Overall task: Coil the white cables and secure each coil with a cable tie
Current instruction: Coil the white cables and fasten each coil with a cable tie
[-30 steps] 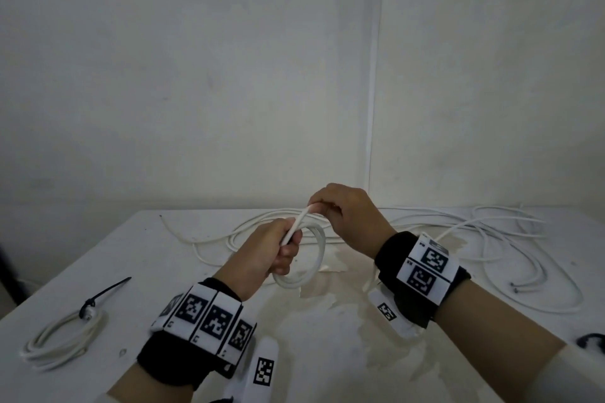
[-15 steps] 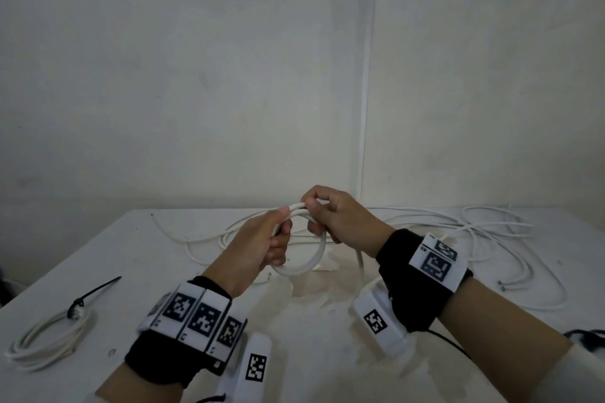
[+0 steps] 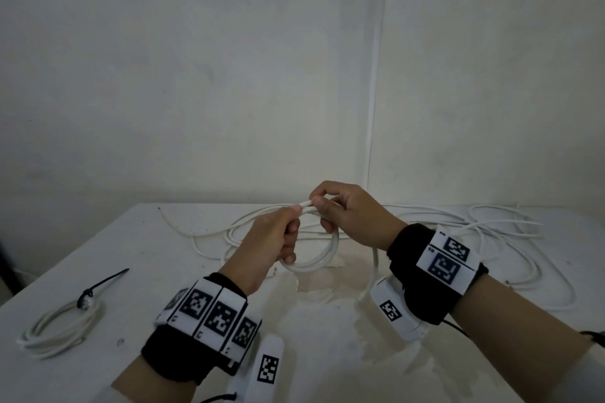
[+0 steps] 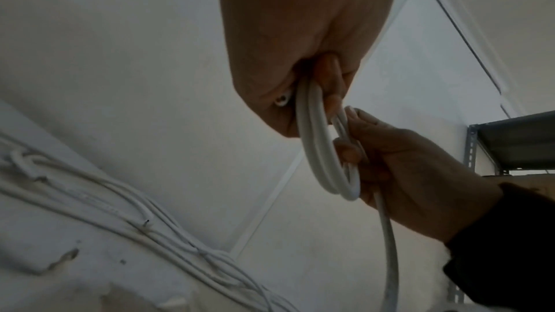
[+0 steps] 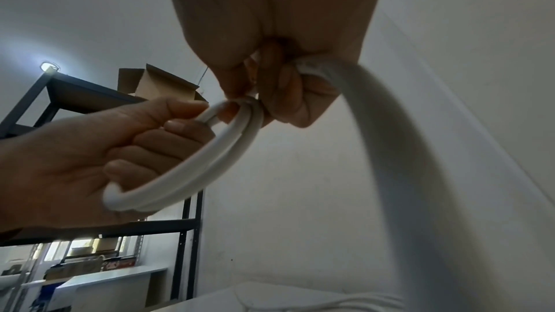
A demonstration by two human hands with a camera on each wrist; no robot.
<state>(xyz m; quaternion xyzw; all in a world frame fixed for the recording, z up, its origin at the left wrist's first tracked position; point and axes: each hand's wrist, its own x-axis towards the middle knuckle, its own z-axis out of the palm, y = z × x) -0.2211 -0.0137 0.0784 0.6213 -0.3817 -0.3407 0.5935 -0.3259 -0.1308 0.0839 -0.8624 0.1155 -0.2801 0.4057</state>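
Note:
A small coil of white cable (image 3: 319,260) hangs in the air above the table (image 3: 327,353). My left hand (image 3: 273,240) grips one side of this coil (image 5: 192,170), fingers curled through its loops. My right hand (image 3: 340,209) pinches the top of the coil (image 4: 324,151), and the loose run of cable (image 5: 399,174) trails down from it. Several loose white cables (image 3: 491,232) sprawl over the far side of the table. A finished coil (image 3: 62,327) bound with a black cable tie (image 3: 101,285) lies at the front left.
White walls meet in a corner right behind the table. The table's left edge runs diagonally past the tied coil. A dark metal shelf (image 5: 90,101) with a cardboard box (image 5: 156,87) stands off to the side. Something black (image 3: 594,335) lies at the table's right edge.
Both hands have risen slightly with the coil. The right hand brought another loop of cable over to the top of the coil, where the left hand's fingers meet it.

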